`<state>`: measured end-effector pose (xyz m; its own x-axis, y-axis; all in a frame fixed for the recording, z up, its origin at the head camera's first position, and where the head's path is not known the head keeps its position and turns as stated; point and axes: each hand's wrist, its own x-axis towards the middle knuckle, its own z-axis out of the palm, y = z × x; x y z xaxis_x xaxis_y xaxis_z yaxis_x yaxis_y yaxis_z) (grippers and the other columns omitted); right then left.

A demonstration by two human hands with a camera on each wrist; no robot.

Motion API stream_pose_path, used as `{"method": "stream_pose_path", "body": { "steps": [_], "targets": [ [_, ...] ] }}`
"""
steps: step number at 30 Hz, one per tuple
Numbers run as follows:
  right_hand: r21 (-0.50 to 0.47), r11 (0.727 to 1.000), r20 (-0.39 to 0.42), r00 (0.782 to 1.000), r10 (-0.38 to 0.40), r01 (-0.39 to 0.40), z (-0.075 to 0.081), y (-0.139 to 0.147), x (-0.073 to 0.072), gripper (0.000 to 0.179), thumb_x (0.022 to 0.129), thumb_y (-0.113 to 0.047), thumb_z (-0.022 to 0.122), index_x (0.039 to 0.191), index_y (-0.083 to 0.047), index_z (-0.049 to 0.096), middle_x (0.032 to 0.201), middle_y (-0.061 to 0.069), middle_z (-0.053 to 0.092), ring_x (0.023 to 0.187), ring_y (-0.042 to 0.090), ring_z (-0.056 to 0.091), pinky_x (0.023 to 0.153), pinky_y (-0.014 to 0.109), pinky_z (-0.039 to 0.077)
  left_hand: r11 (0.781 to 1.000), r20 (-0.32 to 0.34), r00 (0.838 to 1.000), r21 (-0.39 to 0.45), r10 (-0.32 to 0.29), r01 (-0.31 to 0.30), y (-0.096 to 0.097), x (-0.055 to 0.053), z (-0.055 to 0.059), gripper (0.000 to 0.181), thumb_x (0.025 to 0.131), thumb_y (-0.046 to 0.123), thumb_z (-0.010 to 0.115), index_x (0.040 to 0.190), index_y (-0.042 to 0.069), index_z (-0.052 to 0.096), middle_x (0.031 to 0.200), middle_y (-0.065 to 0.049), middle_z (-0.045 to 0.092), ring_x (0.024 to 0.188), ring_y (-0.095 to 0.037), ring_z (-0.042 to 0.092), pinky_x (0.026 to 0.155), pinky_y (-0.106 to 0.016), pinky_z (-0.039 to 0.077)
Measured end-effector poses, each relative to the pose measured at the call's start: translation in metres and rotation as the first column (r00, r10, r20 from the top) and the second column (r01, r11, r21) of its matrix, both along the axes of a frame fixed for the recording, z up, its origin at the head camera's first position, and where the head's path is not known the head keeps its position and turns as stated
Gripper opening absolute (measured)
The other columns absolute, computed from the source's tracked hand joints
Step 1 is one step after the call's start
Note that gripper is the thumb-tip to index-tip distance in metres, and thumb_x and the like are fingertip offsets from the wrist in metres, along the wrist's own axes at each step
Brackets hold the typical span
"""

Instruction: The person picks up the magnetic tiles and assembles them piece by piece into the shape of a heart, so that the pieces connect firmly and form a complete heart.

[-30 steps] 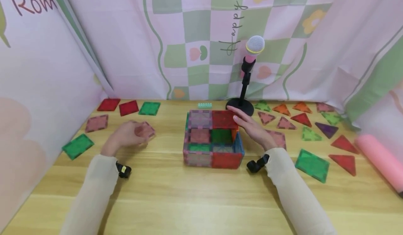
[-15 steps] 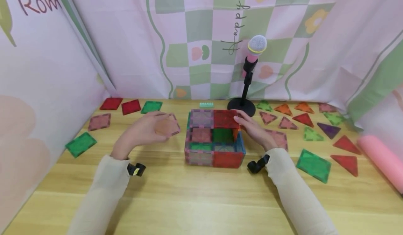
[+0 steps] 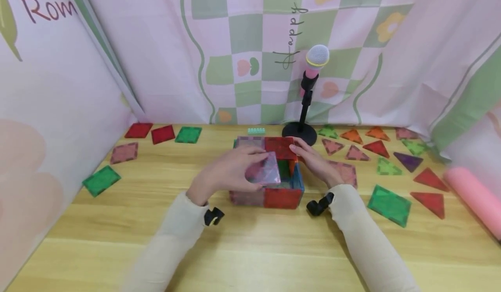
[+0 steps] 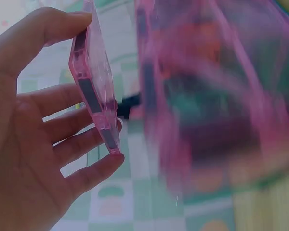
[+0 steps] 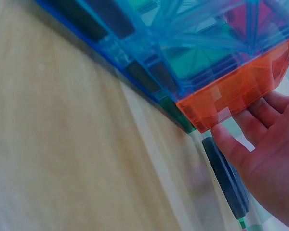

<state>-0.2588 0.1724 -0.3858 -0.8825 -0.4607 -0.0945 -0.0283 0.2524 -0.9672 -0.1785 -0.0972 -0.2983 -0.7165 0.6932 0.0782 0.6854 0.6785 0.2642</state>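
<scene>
A low box of translucent magnetic tiles (image 3: 282,199) stands on the table in the head view, part of its top uncovered. Over that top, my left hand (image 3: 221,170) pinches a pink square magnetic tile (image 3: 271,171) between thumb and fingers. Seen edge-on in the left wrist view, the pink tile (image 4: 97,86) is apart from the blurred box wall. At the box's back right corner rests my right hand (image 3: 315,160), its fingers fairly straight. In the right wrist view those fingers touch an orange tile (image 5: 238,91) beside the blue ones. My left hand hides the box's left part.
Red, pink and green square tiles, among them a green one (image 3: 101,181), lie at the left. Several triangles and a larger green tile (image 3: 389,206) lie at the right. A microphone stand (image 3: 299,132) is behind the box; a pink cylinder (image 3: 473,200) lies far right.
My left hand has carried the pink tile rightward from the table's left side to over the box. My right hand stays at the box's back right corner, its fingertips shifted slightly.
</scene>
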Motion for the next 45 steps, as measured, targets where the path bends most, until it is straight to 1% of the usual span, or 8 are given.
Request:
{"method": "stream_pose_path", "body": {
  "steps": [7,11,16,24,31,35,39,45],
  "targets": [
    [-0.053,0.999,-0.059,0.998,0.001,-0.004,-0.007,-0.010,0.001,0.055,0.102,-0.034,0.038,0.147,-0.005,0.025,0.146,0.021,0.035,0.127,0.014,0.040,0.115,0.049,0.018,0.998,0.090,0.995,-0.052,-0.035,0.040,0.035,0.000,-0.013,0.071,0.081,0.038,0.070,0.143,0.013,0.045,0.146,-0.003,0.043,0.133,-0.019,0.041,0.108,-0.035,0.038],
    [-0.063,0.998,-0.070,0.997,-0.018,0.013,-0.008,-0.011,0.001,0.053,0.102,-0.033,0.038,0.146,-0.005,0.027,0.144,0.020,0.037,0.113,0.000,0.046,0.111,0.040,0.025,0.996,0.085,0.994,-0.054,-0.066,0.071,0.047,-0.004,-0.016,0.069,0.081,0.037,0.069,0.142,0.013,0.046,0.146,-0.003,0.044,0.133,-0.019,0.041,0.107,-0.034,0.039],
    [-0.056,0.998,-0.069,0.998,-0.005,0.002,-0.006,-0.011,0.001,0.053,0.102,-0.034,0.039,0.146,-0.006,0.027,0.143,0.015,0.039,0.113,-0.002,0.046,0.106,0.030,0.029,0.994,0.075,0.995,-0.081,-0.070,0.076,0.051,-0.009,-0.014,0.068,0.081,0.036,0.070,0.141,0.013,0.047,0.145,-0.003,0.044,0.131,-0.018,0.041,0.106,-0.033,0.040],
    [-0.091,0.996,-0.089,0.996,-0.007,-0.001,-0.004,-0.008,-0.003,0.051,0.103,-0.032,0.038,0.144,-0.005,0.028,0.125,-0.005,0.049,0.109,0.000,0.050,0.101,0.026,0.031,0.993,0.079,0.993,-0.082,-0.082,0.088,0.050,-0.008,-0.014,0.059,0.088,0.036,0.066,0.139,0.013,0.049,0.148,-0.003,0.041,0.136,-0.020,0.036,0.110,-0.039,0.035],
    [-0.088,0.996,-0.078,0.997,-0.013,0.006,-0.003,-0.007,-0.004,0.052,0.102,-0.032,0.038,0.146,-0.006,0.026,0.124,-0.011,0.049,0.109,-0.002,0.050,0.098,0.018,0.033,0.992,0.005,0.997,-0.099,-0.080,0.080,0.047,-0.003,-0.017,0.052,0.091,0.037,0.060,0.138,0.014,0.052,0.147,-0.003,0.044,0.136,-0.019,0.039,0.110,-0.039,0.035],
    [-0.100,0.995,-0.073,0.997,-0.003,-0.005,-0.003,-0.007,-0.005,0.052,0.103,-0.032,0.038,0.146,-0.005,0.026,0.123,-0.012,0.050,0.109,-0.002,0.050,0.097,0.018,0.034,0.997,-0.024,0.998,-0.045,-0.058,0.057,0.035,0.001,-0.017,0.044,0.093,0.034,0.059,0.133,0.014,0.057,0.140,-0.002,0.052,0.130,-0.018,0.046,0.109,-0.035,0.037],
    [-0.105,0.994,-0.067,0.998,-0.007,0.000,-0.004,-0.006,-0.006,0.053,0.103,-0.031,0.039,0.146,-0.005,0.025,0.123,-0.011,0.048,0.110,-0.003,0.049,0.100,0.021,0.033,0.999,-0.030,0.999,0.039,-0.012,0.014,0.010,0.002,-0.018,0.039,0.093,0.027,0.060,0.128,0.011,0.059,0.134,-0.005,0.056,0.125,-0.019,0.051,0.106,-0.034,0.040],
    [-0.096,0.995,-0.058,0.998,-0.021,0.016,-0.004,-0.004,-0.005,0.055,0.102,-0.033,0.039,0.147,-0.005,0.024,0.133,0.000,0.045,0.114,-0.002,0.046,0.112,0.039,0.023,0.983,0.029,0.989,0.108,0.145,-0.147,-0.049,0.000,-0.022,0.043,0.094,0.023,0.059,0.134,0.008,0.052,0.137,-0.010,0.053,0.126,-0.024,0.050,0.104,-0.040,0.042]
  ]
}}
